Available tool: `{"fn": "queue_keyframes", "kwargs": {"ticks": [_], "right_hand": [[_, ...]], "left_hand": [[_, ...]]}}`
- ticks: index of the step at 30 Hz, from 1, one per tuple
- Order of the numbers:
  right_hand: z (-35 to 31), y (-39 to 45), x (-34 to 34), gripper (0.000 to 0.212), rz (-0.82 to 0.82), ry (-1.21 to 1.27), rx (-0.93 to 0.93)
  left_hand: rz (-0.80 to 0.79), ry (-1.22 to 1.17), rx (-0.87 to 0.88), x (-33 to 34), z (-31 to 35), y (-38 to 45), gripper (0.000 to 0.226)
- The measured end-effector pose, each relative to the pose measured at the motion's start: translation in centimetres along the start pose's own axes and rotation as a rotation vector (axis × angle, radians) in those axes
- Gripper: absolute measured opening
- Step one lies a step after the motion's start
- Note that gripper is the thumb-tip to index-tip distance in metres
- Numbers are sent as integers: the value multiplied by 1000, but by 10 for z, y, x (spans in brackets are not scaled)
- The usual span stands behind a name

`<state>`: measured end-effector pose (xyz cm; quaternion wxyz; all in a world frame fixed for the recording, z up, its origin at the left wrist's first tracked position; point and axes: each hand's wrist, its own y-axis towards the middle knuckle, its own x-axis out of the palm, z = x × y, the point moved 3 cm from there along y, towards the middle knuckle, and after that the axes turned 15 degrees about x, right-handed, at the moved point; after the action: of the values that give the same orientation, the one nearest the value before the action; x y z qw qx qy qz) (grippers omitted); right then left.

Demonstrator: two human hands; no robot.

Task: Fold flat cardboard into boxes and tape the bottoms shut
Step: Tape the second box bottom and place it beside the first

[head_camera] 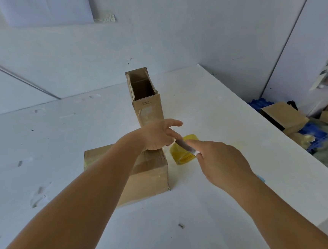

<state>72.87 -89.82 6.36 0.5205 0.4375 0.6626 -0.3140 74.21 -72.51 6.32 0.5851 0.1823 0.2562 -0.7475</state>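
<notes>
A small grey-bladed cutter (186,146) is gripped by the right hand (222,163) above the yellow tape roll (182,158). The taped brown cardboard box (144,177) on the white desk (226,208) is touched by the left hand (157,136), fingers loosely curled.

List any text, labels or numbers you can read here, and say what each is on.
Nothing is legible.
Upright box: two small dark printed lines near its top edge, too small to read.
Yellow tape roll: red marks along its lower rim, too blurred to read.
</notes>
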Motion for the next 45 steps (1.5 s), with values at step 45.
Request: {"fn": "queue_keyframes", "kwargs": {"ticks": [45], "right_hand": [[-8, 28, 70, 25, 29, 1313, 464]], "left_hand": [[56, -214, 42, -5, -3, -4, 78]]}}
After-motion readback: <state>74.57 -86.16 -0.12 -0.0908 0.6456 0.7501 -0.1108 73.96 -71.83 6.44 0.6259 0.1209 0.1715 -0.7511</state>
